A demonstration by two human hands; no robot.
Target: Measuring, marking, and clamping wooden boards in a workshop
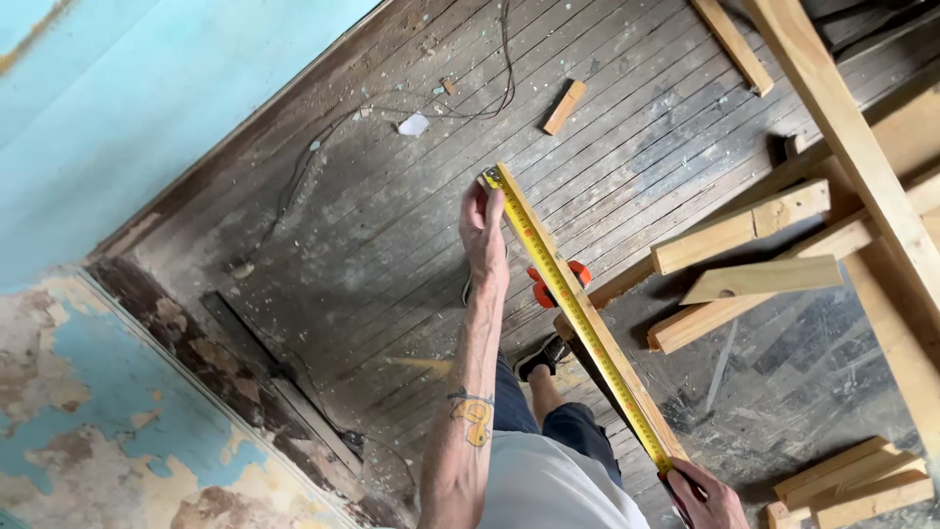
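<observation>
Yellow tape measure (578, 313) lies along a wooden batten (627, 387), spanning both hands: left hand (484, 230) pinches the far hook end, right hand (707, 498) grips the near end.

A worn, dark plank floor (392, 225) spread below, littered with pale chips, a short wood offcut (565, 107) and a thin dark cable (494, 83) that trailed toward the wall. On the left stood a light blue wall (147, 88), its lower stretch (108, 421) peeling down to tan patches above a dark skirting board. Pale timber beams (852, 147) and shorter lumber pieces (744, 227) were stacked across the right, more offcuts (852, 485) lay near the bottom corner, and an orange clamp (541, 289) sat by them.
</observation>
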